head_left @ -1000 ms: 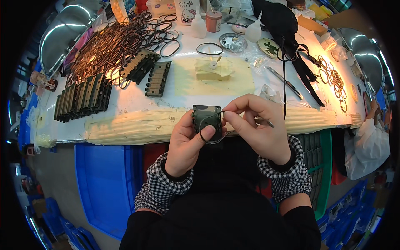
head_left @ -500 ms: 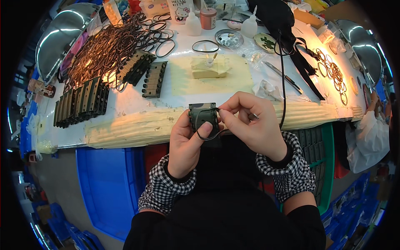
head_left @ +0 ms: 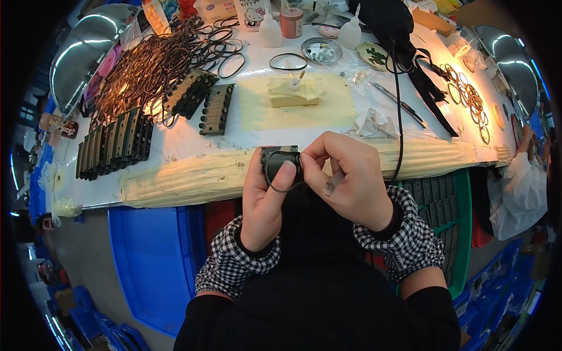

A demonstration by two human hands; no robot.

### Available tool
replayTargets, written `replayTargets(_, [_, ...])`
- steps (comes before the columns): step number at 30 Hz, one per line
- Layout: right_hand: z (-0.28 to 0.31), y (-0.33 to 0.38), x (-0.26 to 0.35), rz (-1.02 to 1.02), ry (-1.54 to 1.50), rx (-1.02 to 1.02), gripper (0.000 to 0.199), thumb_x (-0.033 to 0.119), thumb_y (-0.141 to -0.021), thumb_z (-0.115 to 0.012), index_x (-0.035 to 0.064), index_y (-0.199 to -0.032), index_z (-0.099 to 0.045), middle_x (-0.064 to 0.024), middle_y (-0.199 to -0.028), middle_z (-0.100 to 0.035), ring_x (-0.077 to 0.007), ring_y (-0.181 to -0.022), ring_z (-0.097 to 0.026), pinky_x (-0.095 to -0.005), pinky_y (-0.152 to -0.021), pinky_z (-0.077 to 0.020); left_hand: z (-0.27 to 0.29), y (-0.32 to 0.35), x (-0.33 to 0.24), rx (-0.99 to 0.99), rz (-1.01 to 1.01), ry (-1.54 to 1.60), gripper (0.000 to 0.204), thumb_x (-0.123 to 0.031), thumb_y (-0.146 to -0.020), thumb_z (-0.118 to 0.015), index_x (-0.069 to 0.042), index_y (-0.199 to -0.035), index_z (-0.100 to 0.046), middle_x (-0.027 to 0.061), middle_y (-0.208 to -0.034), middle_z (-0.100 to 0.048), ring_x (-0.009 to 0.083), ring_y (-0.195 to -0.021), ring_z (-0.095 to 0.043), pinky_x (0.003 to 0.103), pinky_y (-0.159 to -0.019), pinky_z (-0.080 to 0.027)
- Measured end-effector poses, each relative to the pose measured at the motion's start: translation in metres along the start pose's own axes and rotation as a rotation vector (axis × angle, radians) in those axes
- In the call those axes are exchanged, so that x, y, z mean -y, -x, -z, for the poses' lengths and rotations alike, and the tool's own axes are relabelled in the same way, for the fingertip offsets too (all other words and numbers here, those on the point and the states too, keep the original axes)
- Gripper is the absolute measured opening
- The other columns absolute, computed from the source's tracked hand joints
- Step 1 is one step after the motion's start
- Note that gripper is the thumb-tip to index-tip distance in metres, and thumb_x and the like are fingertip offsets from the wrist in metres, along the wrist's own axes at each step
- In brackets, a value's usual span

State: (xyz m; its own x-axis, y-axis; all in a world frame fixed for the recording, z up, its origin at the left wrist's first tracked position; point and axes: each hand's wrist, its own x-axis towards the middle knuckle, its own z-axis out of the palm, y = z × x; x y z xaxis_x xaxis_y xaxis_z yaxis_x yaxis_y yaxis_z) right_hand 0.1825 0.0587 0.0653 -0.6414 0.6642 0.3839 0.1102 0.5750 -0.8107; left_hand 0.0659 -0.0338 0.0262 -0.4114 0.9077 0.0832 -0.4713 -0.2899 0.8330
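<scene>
Step in hand, as I read it: fitting a thin dark elastic loop (head_left: 275, 182) onto a small dark clip-like part (head_left: 280, 159), held just in front of the worktop (head_left: 175, 149) edge, above the person's lap.

Left hand (head_left: 264, 202) cups the part from below/left, thumb pressed flat over its face and onto the loop. Right hand (head_left: 346, 184) comes in from the right, fingers (head_left: 310, 157) pinched together on the part's right edge, prob. on the loop's end; the exact pinch point is hidden by the thumb. Both hands closed on the part, not spread.

Next move, judged: needs a steady left-hand hold while the right fingertips stretch or seat the loop. It is fine work, and the loop could slip off.

Counts, placed rel. to the held part:
- 1 part in hand, 1 loop on it.
- Beyond it and left on the worktop: 3 batches of dark ridged pieces (head_left: 114, 147), too tightly stacked to count singly.
- Further left/beyond: 1 big tangled heap of loops (head_left: 155, 61), plus approx. 5–6 loose ones at its right edge.
- Straight beyond: 1 yellowish block (head_left: 293, 93) on 1 yellow mat.
- Beyond, right: 1 pen-like tool (head_left: 399, 104), 1 cluster of metal rings (head_left: 468, 99), number unclear.
- Below left: 1 blue bin (head_left: 152, 257).
</scene>
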Motion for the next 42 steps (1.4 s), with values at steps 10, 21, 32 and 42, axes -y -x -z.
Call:
replayTargets(10, [-0.01, 0.006, 0.003, -0.002, -0.024, -0.053, 0.007, 0.002, -0.079, -0.067, 0.0011, -0.08, -0.06, -0.0087, -0.07, -0.06, -0.0182, -0.061, -0.062, -0.0277, -0.054, -0.0482, 0.007, -0.004, 0.012, -0.088, -0.033, 0.022, 0.013, -0.016, -0.098, -0.056, -0.005, -0.105, -0.055, -0.0027, -0.092, -0.056, 0.005, -0.085, -0.05, 0.022, -0.079, -0.041])
replayTargets(21, [-0.017, 0.005, -0.006, 0.062, -0.004, -0.168, 0.018, -0.003, -0.078, -0.069, -0.0011, -0.095, -0.069, -0.01, -0.072, -0.063, -0.0173, -0.059, -0.061, -0.0272, -0.053, -0.0478, 0.002, -0.003, 0.008, -0.101, -0.021, -0.002, 0.022, -0.017, -0.1, -0.052, -0.002, -0.116, -0.05, 0.0013, -0.106, -0.057, 0.0075, -0.098, -0.052, 0.024, -0.089, -0.042])
replayTargets(32, [-0.003, -0.001, -0.009, -0.389, -0.546, 0.048, 0.007, 0.005, -0.085, -0.064, -0.0018, -0.085, -0.062, 0.0005, -0.069, -0.061, -0.0007, -0.059, -0.049, -0.0188, -0.05, -0.0381, 0.003, -0.002, 0.007, 0.0, -0.091, -0.099, 0.025, -0.015, -0.099, -0.053, 0.001, -0.117, -0.048, 0.0042, -0.103, -0.06, 0.0083, -0.091, -0.057, 0.024, -0.082, -0.048])
replayTargets(42, [0.008, -0.009, -0.003, -0.174, -0.1, 0.133, 0.009, 0.003, -0.075, -0.066, 0.0002, -0.076, -0.057, -0.0109, -0.064, -0.057, -0.0203, -0.057, -0.059, -0.0287, -0.053, -0.0454, 0.004, -0.001, 0.012, 0.022, -0.088, -0.126, 0.022, -0.015, -0.1, -0.052, -0.001, -0.116, -0.049, 0.0027, -0.101, -0.059, 0.0079, -0.09, -0.056, 0.023, -0.08, -0.047])
